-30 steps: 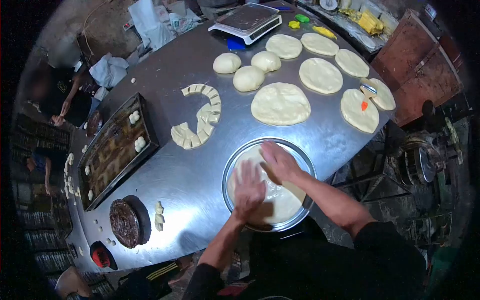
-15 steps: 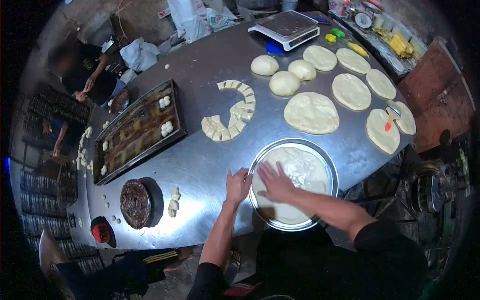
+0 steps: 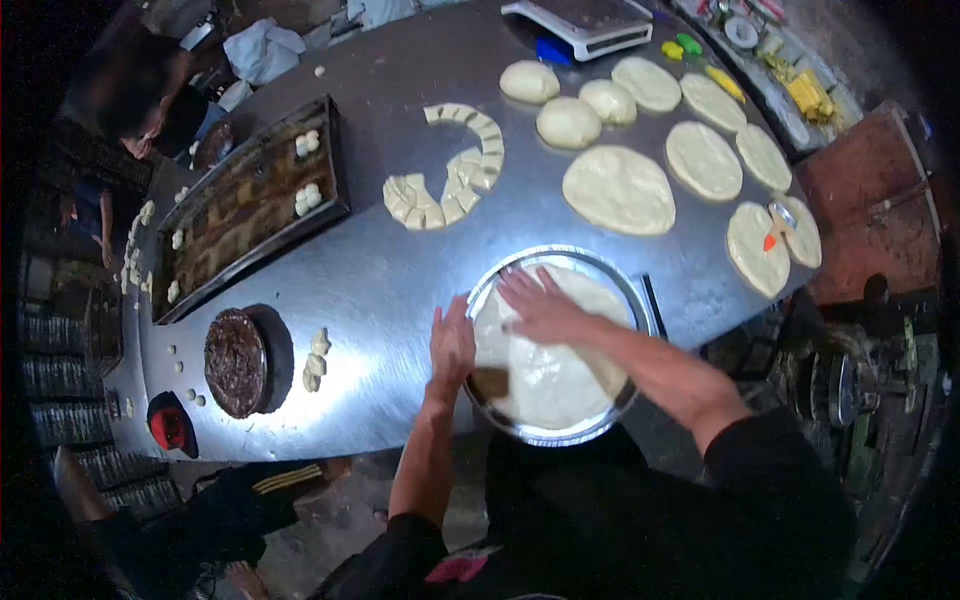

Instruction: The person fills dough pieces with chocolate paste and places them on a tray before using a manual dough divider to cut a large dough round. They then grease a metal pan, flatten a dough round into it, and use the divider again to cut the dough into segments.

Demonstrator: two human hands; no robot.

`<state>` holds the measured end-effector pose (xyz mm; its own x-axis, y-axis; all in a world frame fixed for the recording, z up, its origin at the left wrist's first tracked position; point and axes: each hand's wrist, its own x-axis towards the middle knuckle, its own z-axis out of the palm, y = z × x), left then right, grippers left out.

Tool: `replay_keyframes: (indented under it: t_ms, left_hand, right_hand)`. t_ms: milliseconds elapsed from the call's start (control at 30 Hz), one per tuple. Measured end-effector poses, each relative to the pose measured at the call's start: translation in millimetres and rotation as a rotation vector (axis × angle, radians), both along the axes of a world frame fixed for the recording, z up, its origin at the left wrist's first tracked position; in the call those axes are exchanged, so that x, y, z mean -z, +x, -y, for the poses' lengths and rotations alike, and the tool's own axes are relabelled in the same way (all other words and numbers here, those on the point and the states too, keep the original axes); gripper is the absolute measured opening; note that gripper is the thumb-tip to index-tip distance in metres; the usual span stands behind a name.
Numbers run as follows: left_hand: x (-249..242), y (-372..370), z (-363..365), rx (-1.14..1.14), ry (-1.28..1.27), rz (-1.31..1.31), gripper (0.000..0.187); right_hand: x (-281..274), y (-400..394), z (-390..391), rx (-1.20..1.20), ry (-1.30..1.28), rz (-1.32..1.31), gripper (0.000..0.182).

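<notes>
A shallow round metal pan (image 3: 648, 310) stands near the front edge of the table, with a wide layer of pale, shiny dough (image 3: 545, 385) inside. My left hand (image 3: 453, 342) grips the pan's left rim; its fingertips are partly hidden. Palm down, my right hand (image 3: 548, 310) lies on the far left part of the dough with its fingers spread. Beyond the pan is a flattened dough round (image 3: 620, 192). To the upper left, a curved strip of cut dough pieces (image 3: 468, 180) lies on the metal table (image 3: 400, 280).
Dough balls (image 3: 568, 123) and several flat rounds (image 3: 703, 160) lie at right, near a scale (image 3: 590, 30) and brush (image 3: 785, 215). Leftward are a baking tray (image 3: 250, 190) with small dough clusters, a bowl of dark paste (image 3: 236, 362) and a cap (image 3: 170, 425). Other people (image 3: 150, 100) are at the left.
The view has shifted, so the table's things appear higher and further left. My right hand has moved toward the pan's far edge, still on the dough. My left hand stays at the rim.
</notes>
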<state>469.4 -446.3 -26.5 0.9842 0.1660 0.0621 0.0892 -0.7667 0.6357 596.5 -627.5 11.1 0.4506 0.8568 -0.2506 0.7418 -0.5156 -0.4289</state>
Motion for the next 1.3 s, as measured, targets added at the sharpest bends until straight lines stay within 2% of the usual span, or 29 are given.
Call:
replay_keyframes:
  t_ms: [67, 100, 133, 167, 200, 267, 300, 367, 400, 467, 500, 533, 600, 633, 700, 733, 800, 833, 867, 933, 1000, 1067, 1100, 1133, 1200, 1233, 1267, 1300]
  left_hand:
    - [-12.7, -1.3, -4.8, -0.041, 0.049, 0.034, 0.043]
    - [-18.7, -6.6, 7.9, -0.11, 0.404, -0.075, 0.045]
    - [-22.9, -0.4, 17.5, -0.109, 0.412, -0.069, 0.045]
    - [-25.5, 0.7, 30.3, -0.017, 0.355, 0.027, 0.049]
    - [-25.3, 7.4, 46.2, 0.064, 0.292, 0.132, 0.054]
    - [-22.0, 20.9, 70.6, 0.243, 0.392, 0.066, 0.063]
    - [-18.1, 25.5, 66.7, 0.225, 0.441, 0.092, 0.07]
    - [-9.9, 30.1, 63.9, 0.18, 0.447, 0.007, 0.066]
    - [-9.8, 36.3, 57.0, 0.193, 0.442, -0.019, 0.061]
    - [-38.7, 50.4, 15.2, 0.135, -0.134, -0.095, 0.048]
    - [-53.4, 53.0, 6.6, -0.03, -0.075, 0.197, 0.036]
    - [-60.1, 63.2, -4.4, -0.06, 0.095, 0.304, 0.034]
    - [5.0, 59.2, -24.0, 0.015, 0.113, 0.149, 0.033]
    - [8.8, 47.2, -24.3, -0.002, 0.111, 0.141, 0.033]
    - [9.3, 27.6, -32.6, -0.085, 0.041, -0.027, 0.034]
    - [5.0, 19.1, -34.8, -0.1, 0.048, -0.023, 0.034]
    - [-13.7, -2.8, -29.7, -0.081, 0.017, -0.1, 0.034]
    - [-30.8, 4.3, -31.1, -0.098, -0.19, -0.198, 0.033]
    - [-18.1, 3.1, -30.0, -0.105, -0.195, -0.208, 0.033]
    - [2.9, 13.3, -26.2, -0.083, -0.104, 0.119, 0.034]
    - [8.4, 9.9, -29.7, -0.085, -0.139, 0.096, 0.035]
    - [-1.6, -0.8, -31.3, -0.11, -0.161, 0.0, 0.037]
    - [8.7, -3.6, -31.0, -0.116, -0.151, 0.033, 0.039]
    - [10.3, -4.7, -29.0, -0.11, -0.162, 0.032, 0.039]
    - [12.7, -8.7, -26.9, -0.136, -0.075, 0.012, 0.038]
    - [-4.4, -9.2, -24.7, -0.128, 0.021, -0.014, 0.042]
    - [-17.3, -13.5, -14.6, -0.116, 0.012, -0.02, 0.042]
    - [-28.4, -10.3, -6.7, -0.145, 0.312, 0.056, 0.045]
  right_hand:
    - [-23.7, 9.3, 13.5, 0.027, 0.056, -0.151, 0.076]
    - [-11.5, 7.0, 35.7, 0.01, 0.053, 0.01, 0.073]
    - [1.5, -3.8, 51.6, 0.004, 0.054, 0.159, 0.071]
    - [-3.1, -8.2, 47.7, 0.083, 0.134, 0.12, 0.063]
    - [-9.5, 5.4, 45.2, 0.077, 0.132, 0.124, 0.063]
    - [-25.6, 26.8, 36.3, -0.155, -0.12, -0.023, 0.062]
    - [-30.9, 16.4, 44.8, 0.12, 0.037, -0.056, 0.064]
    - [-10.6, 6.0, 55.5, 0.114, 0.047, 0.027, 0.064]
    - [-10.8, 2.2, 55.7, 0.096, 0.055, 0.109, 0.065]
    - [-29.6, 2.9, 37.8, 0.121, -0.009, 0.102, 0.067]
    - [-36.6, 7.4, 25.9, 0.159, -0.07, 0.099, 0.069]
    - [-14.3, 1.4, 20.4, 0.114, -0.027, 0.055, 0.07]
    - [-6.5, 4.9, 7.4, 0.083, 0.074, 0.149, 0.071]
    - [-12.5, 0.5, -1.5, 0.066, 0.071, 0.141, 0.071]
    - [-32.6, -8.3, -32.2, 0.123, -0.047, 0.121, 0.069]
    - [10.1, -29.8, -35.8, 0.042, -0.031, 0.065, 0.071]
    - [2.3, -65.5, -35.1, -0.081, 0.089, 0.164, 0.071]
    - [3.9, -70.4, -39.8, -0.139, 0.079, 0.089, 0.071]
    - [6.4, -80.7, -38.5, -0.145, 0.075, 0.079, 0.071]
    - [1.3, -97.8, -36.7, -0.292, 0.034, 0.155, 0.07]
    - [-4.8, -84.6, -45.0, -0.28, 0.016, 0.104, 0.067]
    - [-16.8, -55.2, -54.3, -0.268, 0.002, -0.413, 0.066]
    - [-33.1, -52.4, -47.4, -0.072, 0.017, -0.128, 0.062]
    - [2.8, -47.9, -26.7, 0.021, 0.197, 0.105, 0.059]
    - [6.5, -39.8, -25.8, -0.047, 0.216, 0.149, 0.058]
    - [-2.8, -30.8, -23.9, -0.04, 0.206, 0.149, 0.058]
    - [-19.1, -24.2, -20.6, -0.011, 0.17, 0.023, 0.059]
    - [-29.1, -12.1, -19.8, 0.019, 0.142, -0.084, 0.06]
